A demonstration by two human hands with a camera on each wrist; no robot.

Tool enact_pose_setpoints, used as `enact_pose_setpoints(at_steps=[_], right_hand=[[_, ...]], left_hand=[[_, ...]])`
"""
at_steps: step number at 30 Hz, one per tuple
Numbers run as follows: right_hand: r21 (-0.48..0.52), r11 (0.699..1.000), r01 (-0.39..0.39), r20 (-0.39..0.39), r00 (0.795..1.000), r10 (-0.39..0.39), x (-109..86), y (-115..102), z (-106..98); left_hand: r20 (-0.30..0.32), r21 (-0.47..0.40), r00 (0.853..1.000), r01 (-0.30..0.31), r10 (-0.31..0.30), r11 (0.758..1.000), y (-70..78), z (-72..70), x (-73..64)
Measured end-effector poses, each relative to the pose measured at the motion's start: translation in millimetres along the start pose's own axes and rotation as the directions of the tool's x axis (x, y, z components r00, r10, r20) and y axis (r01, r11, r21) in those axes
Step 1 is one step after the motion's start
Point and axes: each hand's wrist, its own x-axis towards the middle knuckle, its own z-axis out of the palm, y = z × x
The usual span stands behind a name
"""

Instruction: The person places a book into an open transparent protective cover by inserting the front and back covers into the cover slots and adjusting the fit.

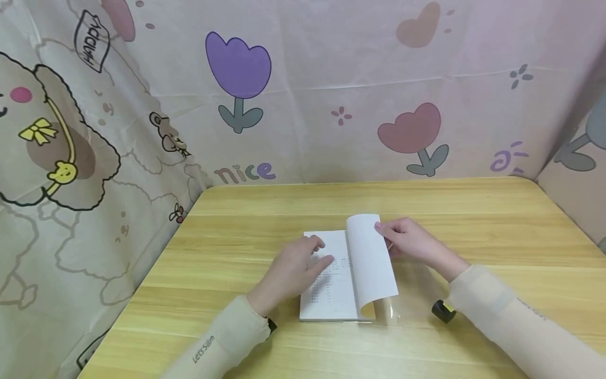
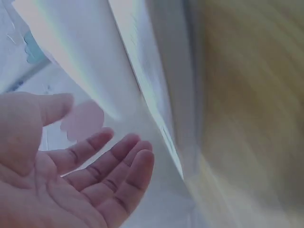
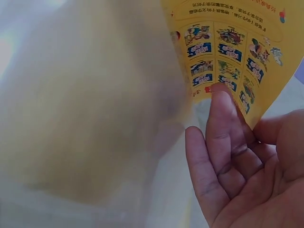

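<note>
A book [image 1: 330, 284] lies open on the table, its white page printed with small text. My right hand [image 1: 411, 239] pinches the edge of its cover [image 1: 371, 258], which curves upward with a plain white inner side. The cover's outer side [image 3: 266, 42] is yellow with rows of small pictures in the right wrist view. Clear plastic film [image 1: 416, 295] spreads beneath and to the right of the raised cover. Over the printed page hovers my left hand [image 1: 298, 266], fingers loosely bent and holding nothing. In the left wrist view, that palm [image 2: 71, 175] appears beside the book's edge.
The wooden table [image 1: 227, 221] extends around the book. A patterned cloth [image 1: 307, 131] hangs behind it and along both sides. Black wrist pieces [image 1: 443, 311] show at both sleeves.
</note>
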Motion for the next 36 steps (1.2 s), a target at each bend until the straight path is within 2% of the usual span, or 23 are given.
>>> enact_pose_setpoints(at_steps=[4, 9, 14, 24, 27, 31, 36], right_hand=[[0.008, 1.000, 0.004, 0.012, 1.000, -0.004, 0.5, -1, 4], [-0.026, 1.000, 0.017, 0.008, 1.000, -0.017, 3.0, 1, 7], [-0.095, 0.995, 0.009, -0.016, 1.000, -0.010, 6.5, 2, 9], [-0.244, 0.969, 0.032, -0.059, 0.997, -0.048, 4.0, 6, 8], [-0.263, 0.964, 0.033, -0.065, 0.997, -0.052, 2.2, 8, 5], [-0.353, 0.935, 0.043, -0.108, 0.990, -0.086, -4.5, 10, -5], [-0.507, 0.861, 0.041, -0.159, 0.977, -0.140, -16.6, 9, -14]], left_hand=[[0.063, -0.114, 0.995, -0.074, 0.082, 0.991, 9.5, 9.5, 4.3], [0.133, -0.157, 0.980, -0.127, 0.148, 0.980, 16.8, 19.8, 10.5], [0.201, -0.132, 0.971, -0.101, 0.126, 0.986, 20.1, 26.0, 13.2], [0.260, -0.062, 0.961, -0.084, 0.097, 0.995, 25.8, 29.0, 15.5], [0.270, -0.041, 0.960, -0.072, 0.080, 0.997, 28.1, 31.0, 16.3], [0.281, -0.025, 0.958, -0.053, 0.058, 0.998, 31.7, 32.3, 16.1], [0.269, -0.010, 0.962, -0.051, 0.052, 0.999, 34.8, 32.5, 15.3]])
